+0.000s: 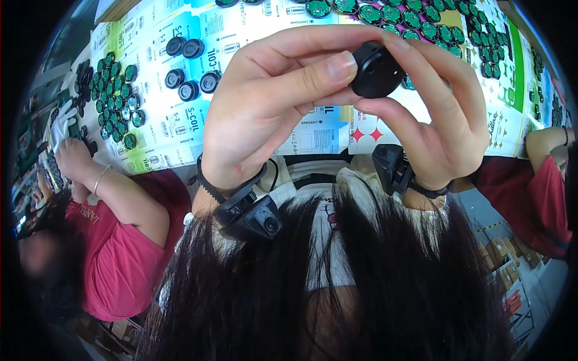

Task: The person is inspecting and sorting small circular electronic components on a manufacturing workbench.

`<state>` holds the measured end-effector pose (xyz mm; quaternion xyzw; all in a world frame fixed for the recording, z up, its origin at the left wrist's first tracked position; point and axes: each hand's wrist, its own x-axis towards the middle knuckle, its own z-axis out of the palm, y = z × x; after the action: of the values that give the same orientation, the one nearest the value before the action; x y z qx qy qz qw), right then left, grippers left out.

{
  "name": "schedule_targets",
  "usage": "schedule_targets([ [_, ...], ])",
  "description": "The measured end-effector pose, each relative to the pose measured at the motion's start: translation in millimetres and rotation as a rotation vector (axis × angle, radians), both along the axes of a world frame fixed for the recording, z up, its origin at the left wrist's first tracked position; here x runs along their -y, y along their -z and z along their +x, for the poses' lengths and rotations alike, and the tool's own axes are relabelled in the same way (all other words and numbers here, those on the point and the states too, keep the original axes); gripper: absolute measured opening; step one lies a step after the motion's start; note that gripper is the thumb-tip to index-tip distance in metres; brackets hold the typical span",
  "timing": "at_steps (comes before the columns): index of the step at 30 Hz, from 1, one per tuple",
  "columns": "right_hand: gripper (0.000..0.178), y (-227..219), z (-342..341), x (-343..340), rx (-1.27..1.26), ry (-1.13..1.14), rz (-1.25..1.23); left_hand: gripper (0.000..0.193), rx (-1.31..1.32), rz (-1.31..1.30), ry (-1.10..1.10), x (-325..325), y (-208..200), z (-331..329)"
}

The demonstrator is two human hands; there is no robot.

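Observation:
Raised over the table, a small round black plastic piece (379, 73) is pinched between my two hands. My left hand (256, 99) grips its left side, with the thumb on the near face and the fingers behind. From the right, my right hand (442, 114) holds the piece at its edge with bent fingers. A smooth dark face with a small bright spot shows; its far side is hidden. On the table left of my hands lie several round black pieces (188, 91) in two small groups, some with raised rings.
Round parts with green circuit boards crowd the table at left (114, 99) and far right (415, 21). Flattened printed packaging sheets (156, 129) cover the tabletop. A co-worker in a red shirt (123, 265) sits at left; another person's red sleeve (536, 198) shows at right.

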<state>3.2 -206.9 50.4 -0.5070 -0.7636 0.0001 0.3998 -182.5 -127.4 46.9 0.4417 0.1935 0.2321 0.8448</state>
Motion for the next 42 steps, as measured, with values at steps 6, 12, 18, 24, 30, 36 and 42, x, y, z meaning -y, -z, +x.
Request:
schedule_targets([
  [6, 0.054, 0, -5, -3, -0.050, 0.002, 0.038, 0.045, 0.039, -0.010, 0.039, -5, 0, 2],
  [12, 0.052, 0, -9, -4, -0.048, 0.076, 0.057, 0.042, -0.023, 0.007, -0.054, 0, 2, 3],
  [18, 0.051, 4, -7, -6, -0.041, 0.094, 0.068, 0.031, 0.080, -0.121, -0.183, 5, 7, 11],
  [24, 0.044, 21, -11, -14, -0.064, 0.124, 0.160, 0.028, -0.117, 0.191, -0.311, 11, -1, 18],
  [30, 0.032, 33, -38, -25, -0.584, 0.148, 0.026, 0.017, -0.187, 0.396, -0.467, 9, 9, 19],
  [36, 0.037, 44, -42, -22, -0.954, 0.052, -0.335, 0.019, -0.388, 0.449, -0.302, -1, 17, 10],
  [42, 0.043, 54, -68, -28, -0.307, -0.023, -0.341, 0.024, -0.876, 0.888, -0.500, -101, 33, -66],
])
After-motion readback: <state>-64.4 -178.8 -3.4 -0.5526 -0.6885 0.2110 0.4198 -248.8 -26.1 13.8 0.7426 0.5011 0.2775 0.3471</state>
